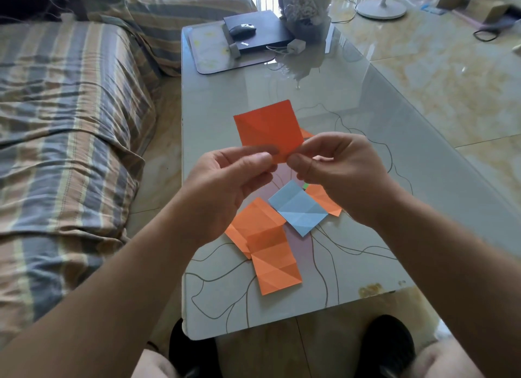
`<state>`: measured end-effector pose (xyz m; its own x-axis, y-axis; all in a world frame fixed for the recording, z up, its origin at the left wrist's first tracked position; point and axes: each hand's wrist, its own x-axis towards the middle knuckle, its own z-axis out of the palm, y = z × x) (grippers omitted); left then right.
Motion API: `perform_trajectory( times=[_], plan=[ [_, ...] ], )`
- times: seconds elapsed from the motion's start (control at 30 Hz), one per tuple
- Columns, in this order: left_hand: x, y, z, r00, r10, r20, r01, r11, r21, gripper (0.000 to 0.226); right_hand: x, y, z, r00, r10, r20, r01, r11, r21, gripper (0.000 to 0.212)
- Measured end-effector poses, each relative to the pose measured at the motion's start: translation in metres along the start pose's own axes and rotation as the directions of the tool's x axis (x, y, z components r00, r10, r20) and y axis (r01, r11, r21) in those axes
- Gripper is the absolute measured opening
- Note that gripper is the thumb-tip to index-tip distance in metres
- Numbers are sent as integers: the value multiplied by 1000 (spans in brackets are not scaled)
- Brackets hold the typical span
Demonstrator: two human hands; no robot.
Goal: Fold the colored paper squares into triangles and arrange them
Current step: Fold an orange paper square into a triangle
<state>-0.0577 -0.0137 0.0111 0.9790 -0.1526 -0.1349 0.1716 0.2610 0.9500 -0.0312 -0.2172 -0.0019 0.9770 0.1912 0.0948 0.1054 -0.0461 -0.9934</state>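
Partly hidden: red-orange square (269, 129) lower edge, pinched by left hand (225, 185), right hand (338, 174); green scrap (305, 185), perhaps paper.

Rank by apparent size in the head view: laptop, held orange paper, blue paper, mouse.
1. Laptop
2. Orange paper, pinched by both hands; raised nearer the camera, so the laptop comparison is unsure
3. Blue paper
4. Mouse

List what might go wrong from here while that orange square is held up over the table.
1. Both hands, left and right, pinch only the near edge of the orange square, so it may droop and fold off-line.
2. It already carries creases; a new fold could follow the wrong one.
3. The blue square and orange sheets overlap loosely below, so a lowered hand might scatter them.
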Motion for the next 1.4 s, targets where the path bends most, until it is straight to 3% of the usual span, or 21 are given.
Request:
perform_trajectory(
  times=[0.1, 0.2, 0.3, 0.5, 0.6, 0.7, 0.93, 1.23, 1.4],
  plan=[
    [-5, -4, 4, 990, 128, 57, -133, 986, 96, 34, -1, -2, 3, 998, 31, -46, -28, 998, 54, 10],
    [-6, -6, 9, 975, 208, -76, -184, 953, 239, 25, -3, -3, 8, 995, 19, -97, -10, 996, 94, 14],
    [-4, -10, 10, 956, 216, -196, -164, 954, 252, 12, -5, -3, 11, 995, 7, -103, 2, 997, 82, 12],
    [-2, -11, 14, 965, 117, -237, -109, 993, 44, 18, -5, 1, 13, 987, 17, -157, -4, 997, 83, 15],
    [-2, -12, 15, 963, 80, -257, -88, 996, -18, 12, -5, 5, 15, 983, 26, -183, -9, 996, 93, 21],
    [-2, -11, 15, 962, 47, -269, -61, 997, -44, 20, -5, 7, 17, 981, 63, -183, -36, 989, 144, 31],
    [2, -10, 12, 951, -92, -294, 49, 988, -150, 50, -2, 5, 17, 940, 324, -111, -268, 898, 350, 45],
    [5, -13, 13, 938, -251, -240, 181, 943, -278, 74, -2, 5, 24, 863, 505, 12, -450, 757, 474, 36],
    [6, -15, 13, 928, -265, -263, 200, 947, -250, 52, -4, 5, 23, 867, 497, 22, -464, 793, 395, 32]
  ],
)
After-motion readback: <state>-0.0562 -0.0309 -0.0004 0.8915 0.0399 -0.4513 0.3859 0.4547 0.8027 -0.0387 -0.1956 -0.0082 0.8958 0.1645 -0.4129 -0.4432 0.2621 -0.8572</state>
